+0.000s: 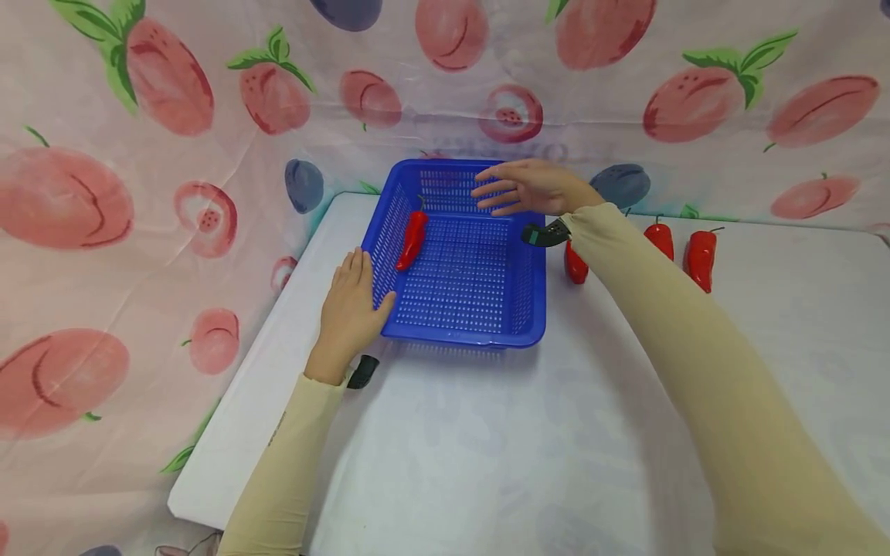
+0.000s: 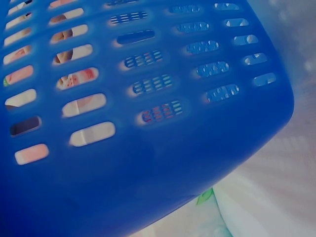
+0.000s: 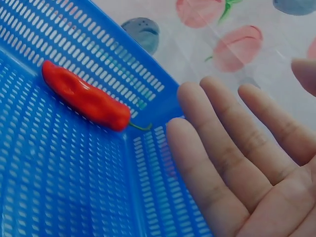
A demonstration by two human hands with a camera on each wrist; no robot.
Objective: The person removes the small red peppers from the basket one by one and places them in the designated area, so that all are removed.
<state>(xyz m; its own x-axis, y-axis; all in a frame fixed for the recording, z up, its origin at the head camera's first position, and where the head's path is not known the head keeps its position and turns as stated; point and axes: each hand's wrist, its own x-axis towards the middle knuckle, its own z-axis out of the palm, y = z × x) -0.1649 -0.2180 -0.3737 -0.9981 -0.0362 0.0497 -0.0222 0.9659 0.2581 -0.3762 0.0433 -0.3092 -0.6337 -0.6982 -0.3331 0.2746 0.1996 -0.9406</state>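
A blue plastic basket (image 1: pixel 459 337) with slotted walls stands on the white table. One red pepper (image 1: pixel 413 239) with a green stem lies inside it, along the left wall; the right wrist view shows the same pepper (image 3: pixel 86 96) up close. My left hand (image 1: pixel 350 309) rests against the basket's left side with straight fingers, and the left wrist view is filled by the basket's outer wall (image 2: pixel 163 163). Above the basket's back right part, my right hand (image 1: pixel 531 188) is held with fingers spread and nothing in them.
Right of the basket lie more red peppers: one (image 1: pixel 575 264) partly behind the right forearm, another (image 1: pixel 659 238) beside the sleeve, and a third (image 1: pixel 701 259) farther right. A fruit-patterned cloth (image 1: pixel 431 131) hangs behind and to the left of the table (image 1: pixel 487 448).
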